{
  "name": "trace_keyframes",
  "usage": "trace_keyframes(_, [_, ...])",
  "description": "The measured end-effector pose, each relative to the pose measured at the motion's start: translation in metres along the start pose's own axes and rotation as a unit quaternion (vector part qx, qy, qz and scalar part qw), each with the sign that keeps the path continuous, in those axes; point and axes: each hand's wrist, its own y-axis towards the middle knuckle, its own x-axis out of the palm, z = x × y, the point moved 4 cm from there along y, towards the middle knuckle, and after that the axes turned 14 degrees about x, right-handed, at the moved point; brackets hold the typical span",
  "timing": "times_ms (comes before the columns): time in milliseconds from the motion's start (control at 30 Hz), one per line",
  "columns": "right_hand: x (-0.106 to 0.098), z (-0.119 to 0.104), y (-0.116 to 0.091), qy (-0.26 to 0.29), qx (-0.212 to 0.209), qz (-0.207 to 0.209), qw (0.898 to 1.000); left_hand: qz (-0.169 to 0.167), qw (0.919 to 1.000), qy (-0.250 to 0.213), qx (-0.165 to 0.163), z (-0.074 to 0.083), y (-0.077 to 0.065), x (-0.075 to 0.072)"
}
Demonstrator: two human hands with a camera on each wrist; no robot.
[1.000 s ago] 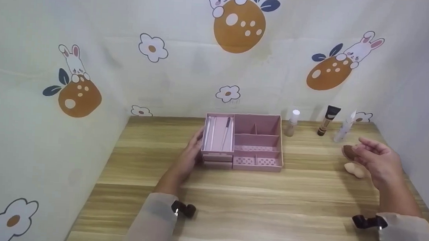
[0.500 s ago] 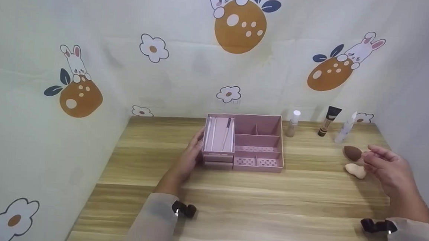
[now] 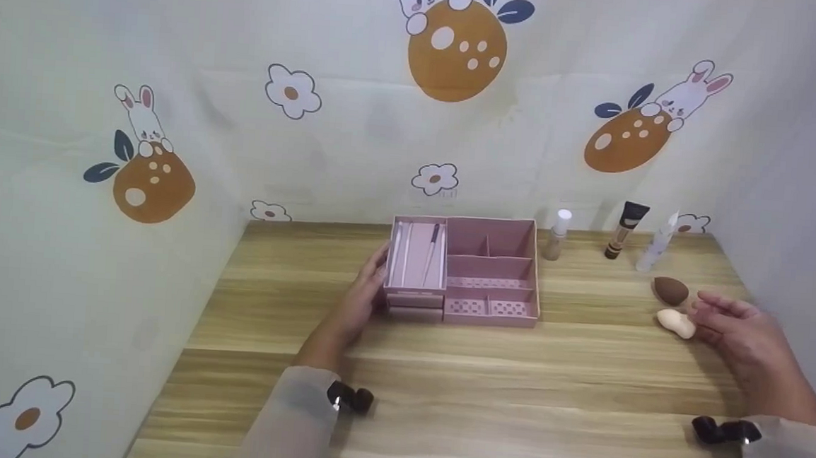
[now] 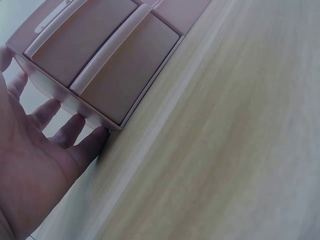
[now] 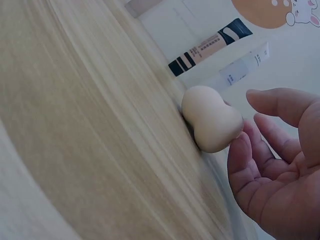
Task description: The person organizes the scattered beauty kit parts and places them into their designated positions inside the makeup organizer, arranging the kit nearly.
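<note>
A pink desk organizer [image 3: 489, 320] stands at the back of the table, with drawers at its left front. My left hand [image 3: 361, 297] rests its outstretched fingertips [image 4: 92, 140] against the organizer's left side. On the right, my right hand [image 3: 745, 338] is beside a beige, waisted makeup sponge [image 3: 676, 323], fingers loosely bent. In the right wrist view the thumb stands apart from that sponge, while a fingertip lies at its near end; whether it touches is hard to tell. Just behind sits a brown teardrop makeup sponge [image 3: 671, 291], free of the hand.
Behind the sponges stand a white-capped bottle [image 3: 556, 234], a black-capped tube [image 3: 624, 231] and a whitish tube with a pointed tip [image 3: 658, 243]. Slim sticks and a dark-ended brush [image 3: 432, 253] lie in the organizer's top left tray. A patterned cloth [image 3: 342, 147] walls the table.
My right hand has let go of the brown sponge, drawn back to the right, then come down nearer the beige sponge. The left hand has stayed at the organizer.
</note>
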Motion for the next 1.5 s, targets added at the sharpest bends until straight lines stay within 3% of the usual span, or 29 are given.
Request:
trace_keyframes(267, [-0.003, 0.007, 0.004, -0.068, 0.012, 0.026, 0.997, 0.003, 0.9999, 0.002, -0.014, 0.0, 0.0, 0.0])
trace_keyframes(500, [0.003, 0.003, 0.003, -0.036, -0.003, 0.008, 0.999, 0.01, 0.9996, -0.009, -0.023, 0.0, 0.0, 0.0])
trace_keyframes(900, [0.027, -0.008, -0.004, -0.016, 0.021, 0.006, 1.0, 0.01, 0.9994, 0.011, -0.033, -0.001, 0.0, -0.002])
trace_keyframes(1133, [0.033, -0.001, 0.002, -0.053, 0.003, -0.01, 0.999, 0.005, 0.9995, 0.021, -0.022, -0.001, -0.001, -0.002])
trace_keyframes(1300, [0.033, 0.008, 0.008, -0.073, 0.014, 0.006, 0.997, 0.007, 0.9998, 0.012, -0.017, -0.003, 0.002, -0.001])
trace_keyframes(1500, [0.031, 0.012, 0.011, -0.146, 0.033, 0.039, 0.988, 0.01, 0.9998, 0.0, -0.015, -0.004, 0.002, 0.0])
